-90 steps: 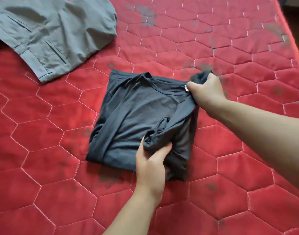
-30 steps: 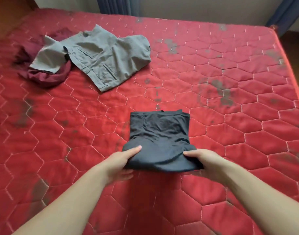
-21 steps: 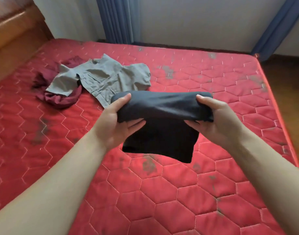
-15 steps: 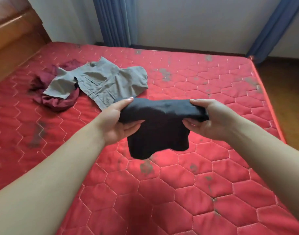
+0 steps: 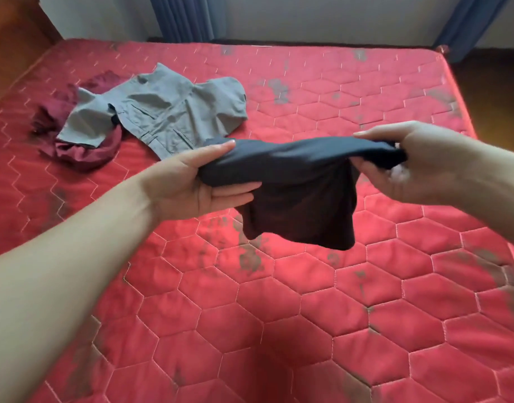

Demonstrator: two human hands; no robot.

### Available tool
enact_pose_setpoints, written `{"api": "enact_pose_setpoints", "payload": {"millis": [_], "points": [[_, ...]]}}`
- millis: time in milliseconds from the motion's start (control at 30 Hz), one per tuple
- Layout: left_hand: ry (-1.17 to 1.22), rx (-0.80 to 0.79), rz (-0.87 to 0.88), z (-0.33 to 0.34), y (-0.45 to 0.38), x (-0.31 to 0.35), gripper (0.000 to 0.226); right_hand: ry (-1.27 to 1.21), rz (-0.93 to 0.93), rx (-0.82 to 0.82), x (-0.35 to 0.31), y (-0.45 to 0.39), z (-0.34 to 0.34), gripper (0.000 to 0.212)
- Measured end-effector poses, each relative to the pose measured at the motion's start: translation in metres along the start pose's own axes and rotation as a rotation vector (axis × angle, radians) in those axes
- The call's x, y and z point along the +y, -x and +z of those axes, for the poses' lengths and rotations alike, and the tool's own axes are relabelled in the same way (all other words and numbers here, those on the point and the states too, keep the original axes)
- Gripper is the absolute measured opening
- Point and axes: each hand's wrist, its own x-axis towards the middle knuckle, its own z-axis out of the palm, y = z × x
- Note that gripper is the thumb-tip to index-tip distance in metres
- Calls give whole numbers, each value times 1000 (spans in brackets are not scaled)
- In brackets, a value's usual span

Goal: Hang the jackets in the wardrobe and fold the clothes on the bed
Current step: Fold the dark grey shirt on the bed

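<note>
A folded dark grey T-shirt (image 5: 299,187) hangs in the air above the red quilted mattress (image 5: 250,315). My left hand (image 5: 197,181) pinches its left end, thumb on top and fingers underneath. My right hand (image 5: 407,167) grips its right end the same way. The shirt's lower half droops loose between my hands. Grey trousers (image 5: 165,112) lie spread at the mattress's back left, partly over a crumpled maroon garment (image 5: 78,152).
A wooden headboard (image 5: 14,53) runs along the left side. Blue curtains (image 5: 188,18) hang against the white wall beyond the bed, another blue curtain (image 5: 468,21) at the back right. Wooden floor (image 5: 494,97) shows past the mattress's right edge.
Both hands lifted the folded T-shirt off the mattress and carried it up and to the right. Its lower half now sags open. My head rose to show the whole bed.
</note>
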Motion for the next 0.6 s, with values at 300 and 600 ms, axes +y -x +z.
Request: {"api": "enact_pose_setpoints", "payload": {"millis": [300, 600], "points": [[-100, 276, -256, 0, -93, -20, 21, 176, 213, 244, 20, -103, -35, 10], [114, 349, -166, -48, -157, -111, 16, 277, 146, 263, 79, -197, -84, 11]]}}
